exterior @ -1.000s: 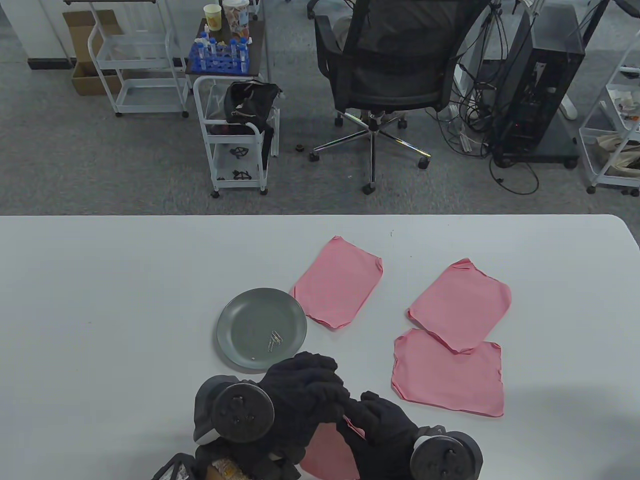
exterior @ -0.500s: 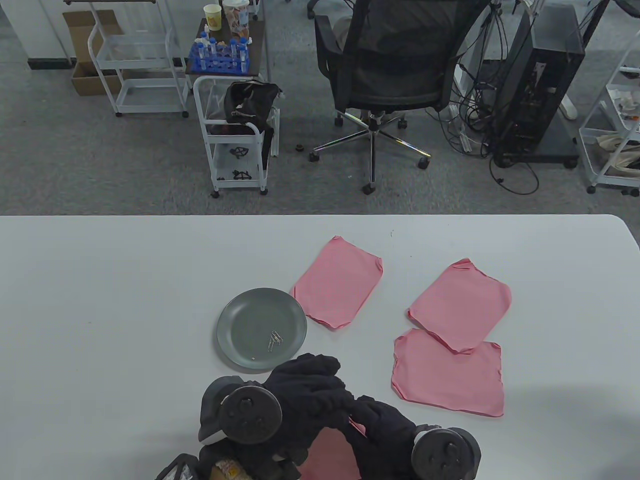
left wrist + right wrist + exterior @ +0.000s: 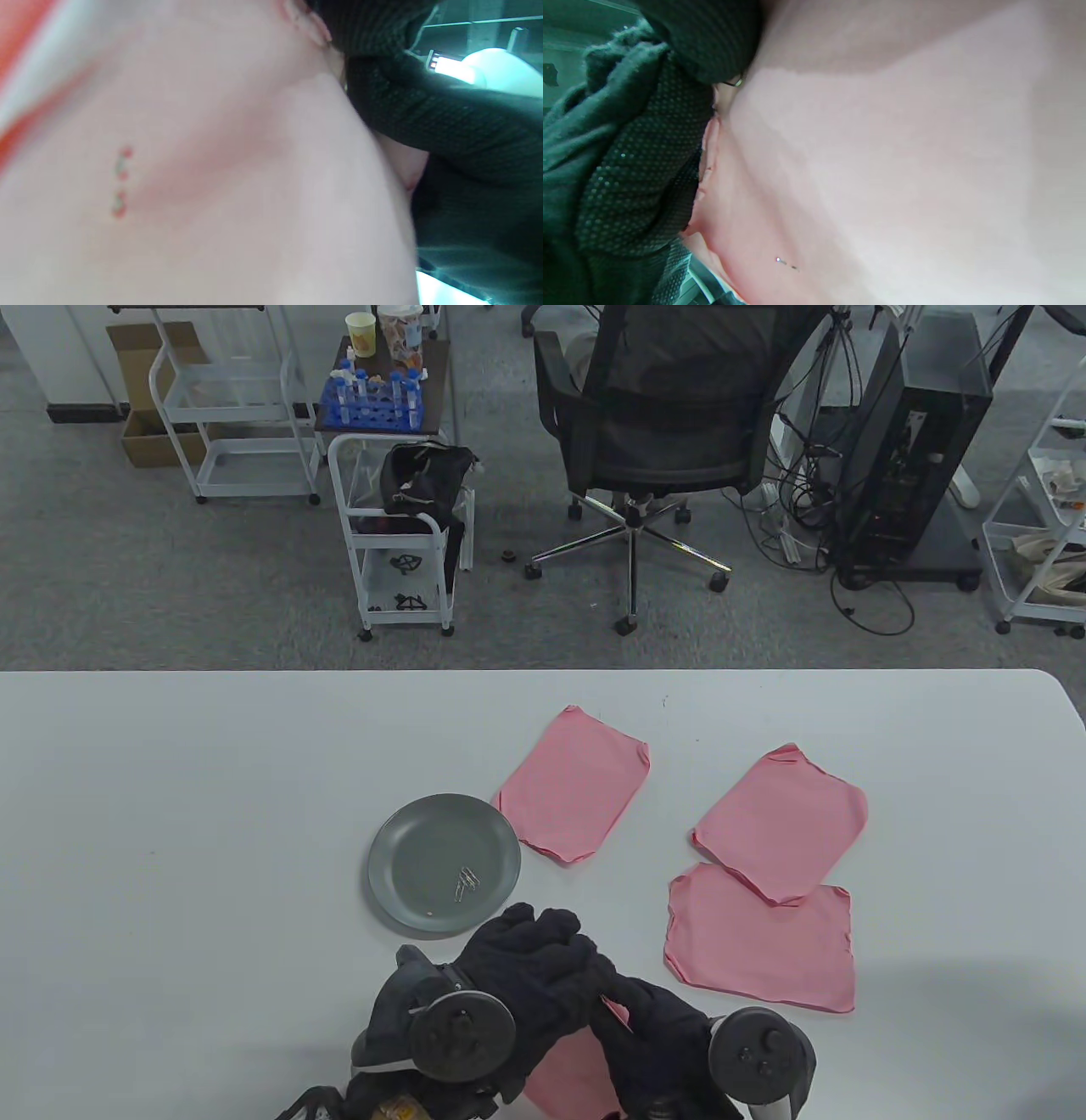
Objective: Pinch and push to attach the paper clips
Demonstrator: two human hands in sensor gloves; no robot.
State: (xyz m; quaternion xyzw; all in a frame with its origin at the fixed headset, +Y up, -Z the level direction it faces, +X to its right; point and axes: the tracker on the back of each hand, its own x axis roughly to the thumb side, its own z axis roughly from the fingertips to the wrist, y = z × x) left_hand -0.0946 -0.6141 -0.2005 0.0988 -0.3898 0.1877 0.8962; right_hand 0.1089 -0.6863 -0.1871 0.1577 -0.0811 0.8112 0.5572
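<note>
Nowhere can any brand, label or readable writing be made out. Farthest left on the white matte surface (image 3: 170,814) a round grey plate (image 3: 407,848) with a smooth, shallow rim is seen, and a small cluster of thin metal paper clips (image 3: 467,882) lies on it. Just below the plate, the left hand (image 3: 526,963) in a black knitted glove is curled over the top edge of a held pink sheet (image 3: 573,1065), which is raised near the bottom edge of the table view. The right hand (image 3: 653,1018), gloved alike, meets it there, and the same edge is pinched between the fingertips of both. A round dark tracker is strapped to the back of each hand. In the right wrist view a thin wire loop, apparently a clip (image 3: 733,83), is glimpsed at the sheet's edge between dotted glove fingers (image 3: 628,169); how firmly it is gripped cannot be told. Further right, three more pink sheets with soft, slightly frayed corners are laid flat: one (image 3: 573,785) just beside the plate and two overlapping ones (image 3: 764,891) well apart from it.
</note>
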